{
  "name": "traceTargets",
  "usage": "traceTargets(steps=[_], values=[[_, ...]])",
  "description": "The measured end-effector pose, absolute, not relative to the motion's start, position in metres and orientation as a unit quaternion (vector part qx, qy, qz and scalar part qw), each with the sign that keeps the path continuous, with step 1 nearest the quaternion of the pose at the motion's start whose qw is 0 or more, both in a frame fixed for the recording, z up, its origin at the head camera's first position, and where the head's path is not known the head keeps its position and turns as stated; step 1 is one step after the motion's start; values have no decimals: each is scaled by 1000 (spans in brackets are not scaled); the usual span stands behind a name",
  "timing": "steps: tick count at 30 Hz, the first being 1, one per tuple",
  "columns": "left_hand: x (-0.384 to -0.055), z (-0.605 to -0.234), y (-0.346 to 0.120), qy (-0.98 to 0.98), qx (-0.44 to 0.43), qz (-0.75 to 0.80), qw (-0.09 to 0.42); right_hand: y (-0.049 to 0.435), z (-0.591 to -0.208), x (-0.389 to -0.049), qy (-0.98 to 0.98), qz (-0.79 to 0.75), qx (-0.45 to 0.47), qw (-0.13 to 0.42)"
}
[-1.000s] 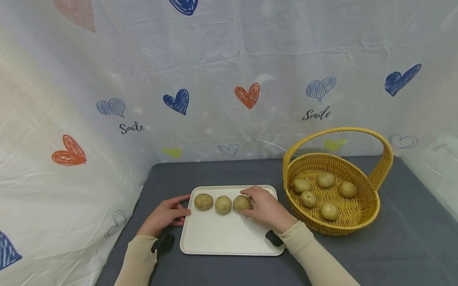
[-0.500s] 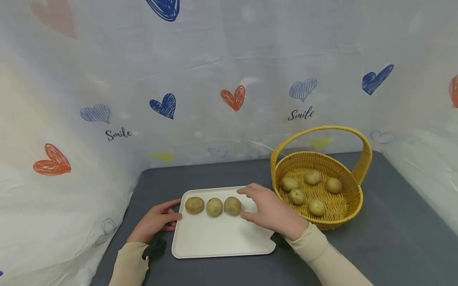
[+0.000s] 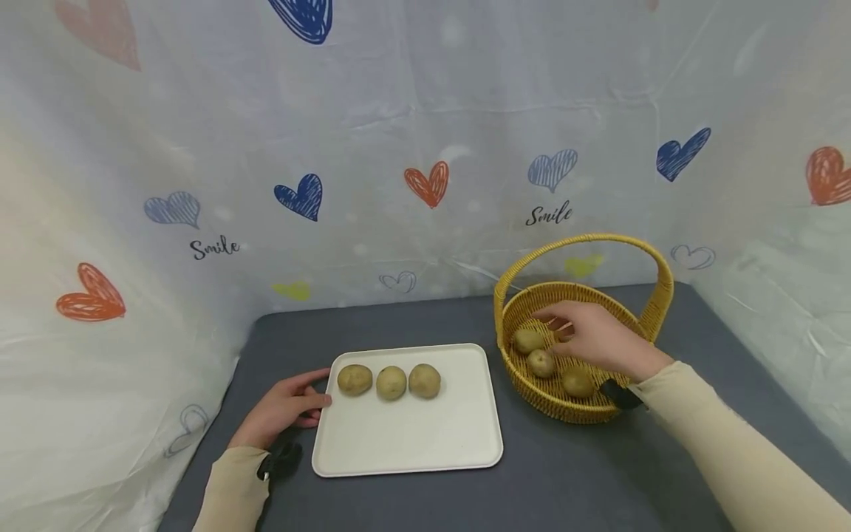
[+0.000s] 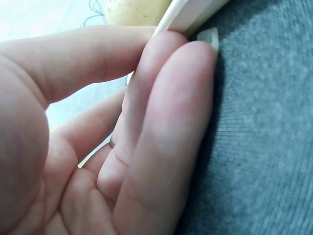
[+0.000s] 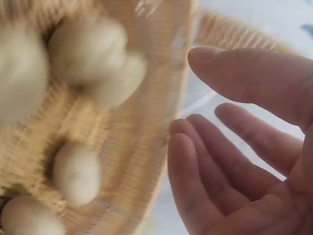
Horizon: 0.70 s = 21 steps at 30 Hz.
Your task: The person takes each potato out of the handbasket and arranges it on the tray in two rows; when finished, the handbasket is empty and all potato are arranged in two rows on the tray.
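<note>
Three potatoes sit in a row on a white rectangular tray (image 3: 412,440), along its far side: a left potato (image 3: 355,380), a middle potato (image 3: 391,383) and a right potato (image 3: 424,380). My left hand (image 3: 282,408) pinches the tray's left edge between thumb and fingers; the left wrist view shows fingertips against the tray rim (image 4: 188,17). Over the yellow wicker basket (image 3: 558,412), my right hand (image 3: 595,338) hovers with fingers parted and nothing between them. Several potatoes lie inside, among them one potato (image 5: 77,174) in the right wrist view; the hand hides some in the head view.
The basket's tall arched handle (image 3: 585,238) rises above the right hand. Dark grey cloth (image 3: 425,502) covers the table. Behind and at the sides hangs a white curtain (image 3: 359,125) printed with hearts.
My right hand has let go of the right potato on the tray and moved right, over the basket. The left hand stays at the tray's edge. The head view has shifted slightly.
</note>
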<state>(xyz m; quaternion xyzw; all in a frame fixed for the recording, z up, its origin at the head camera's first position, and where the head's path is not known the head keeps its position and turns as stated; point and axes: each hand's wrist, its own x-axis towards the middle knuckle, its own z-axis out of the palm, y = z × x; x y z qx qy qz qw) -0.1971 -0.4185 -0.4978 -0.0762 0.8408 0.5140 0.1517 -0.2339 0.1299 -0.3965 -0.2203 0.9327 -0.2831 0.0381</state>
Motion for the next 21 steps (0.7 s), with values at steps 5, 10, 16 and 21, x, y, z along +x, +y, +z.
traceTargets(steps=[5,10,16,21], values=[[-198,-497,-417,842,-82,512,152,145,-410,-262,927,-300,-211,81],[-194,-500,-417,836,-84,520,154,142,-424,-282,925,-290,-213,124],[-195,-499,-417,838,-82,518,149,136,-432,-291,923,-283,-225,131],[-196,-498,-418,841,-85,513,146,131,-437,-296,919,-279,-247,129]])
